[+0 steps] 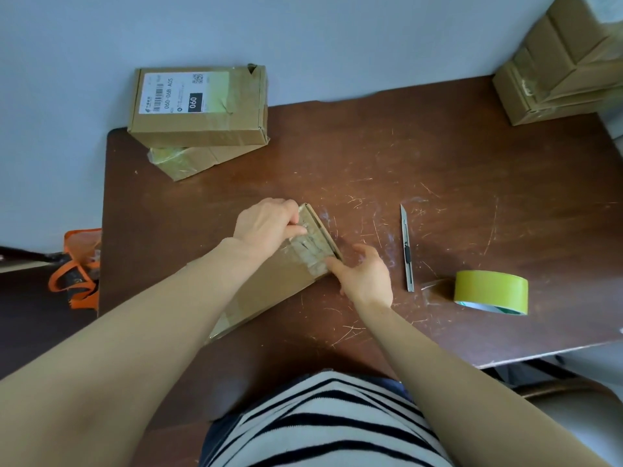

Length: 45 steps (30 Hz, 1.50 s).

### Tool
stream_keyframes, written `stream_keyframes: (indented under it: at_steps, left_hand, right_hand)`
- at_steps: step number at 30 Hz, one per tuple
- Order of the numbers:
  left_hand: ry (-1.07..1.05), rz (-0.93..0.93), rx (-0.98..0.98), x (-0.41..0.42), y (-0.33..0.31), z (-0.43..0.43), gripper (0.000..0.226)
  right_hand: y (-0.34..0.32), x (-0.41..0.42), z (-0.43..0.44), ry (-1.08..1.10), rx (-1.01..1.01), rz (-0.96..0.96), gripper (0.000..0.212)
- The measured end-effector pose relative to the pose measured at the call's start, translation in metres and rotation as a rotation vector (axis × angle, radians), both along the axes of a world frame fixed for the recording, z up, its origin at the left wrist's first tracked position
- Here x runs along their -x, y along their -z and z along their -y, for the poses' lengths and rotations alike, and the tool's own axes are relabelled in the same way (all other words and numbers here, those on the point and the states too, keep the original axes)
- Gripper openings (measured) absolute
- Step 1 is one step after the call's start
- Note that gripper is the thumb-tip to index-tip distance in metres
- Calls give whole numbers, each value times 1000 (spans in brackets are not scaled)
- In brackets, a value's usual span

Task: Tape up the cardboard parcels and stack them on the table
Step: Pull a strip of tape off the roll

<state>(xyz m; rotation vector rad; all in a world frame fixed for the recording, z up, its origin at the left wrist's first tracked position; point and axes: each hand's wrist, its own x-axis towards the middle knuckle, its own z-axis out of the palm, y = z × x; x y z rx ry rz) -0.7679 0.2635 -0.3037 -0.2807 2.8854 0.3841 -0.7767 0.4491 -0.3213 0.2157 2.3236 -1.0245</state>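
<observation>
Parcel in hand: a flat cardboard parcel (269, 284) lies slantwise on the table (472, 183) in front of the person, its far end bound in wrinkled clear tape (310, 244).
Left hand: the left hand (266, 220) curls over the far end's left corner and grips the parcel.
Right hand: the right hand (365, 274) is spread and holds nothing, its forefinger pressing the tape at the other corner.
Tools: a utility knife (407, 247) and a yellow-green tape roll (490, 291) lie to the right, apart from both hands.
Stack: a labelled parcel (199, 106) sits askew on a lower parcel (188, 161) at the back-left corner.
Risk: creased tape may lift unless it is rubbed flat. I'd guess a third parcel on that crooked pile could slide off.
</observation>
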Motion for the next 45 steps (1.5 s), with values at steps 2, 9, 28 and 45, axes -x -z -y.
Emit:
stream_keyframes:
  at_steps: [2, 9, 28, 45]
  left_hand:
    - [166, -239, 15, -9, 0, -4, 13]
    - [131, -27, 81, -45, 42, -45, 62]
    - [39, -9, 275, -54, 45, -83, 68]
    - [-94, 97, 183, -63, 50, -59, 107]
  right_hand:
    - [0, 0, -4, 8, 26, -179, 26]
    - [17, 24, 8, -415, 60, -76, 39]
    - [16, 31, 9, -344, 133, -45, 29]
    - [11, 32, 7, -387, 123, -23, 28]
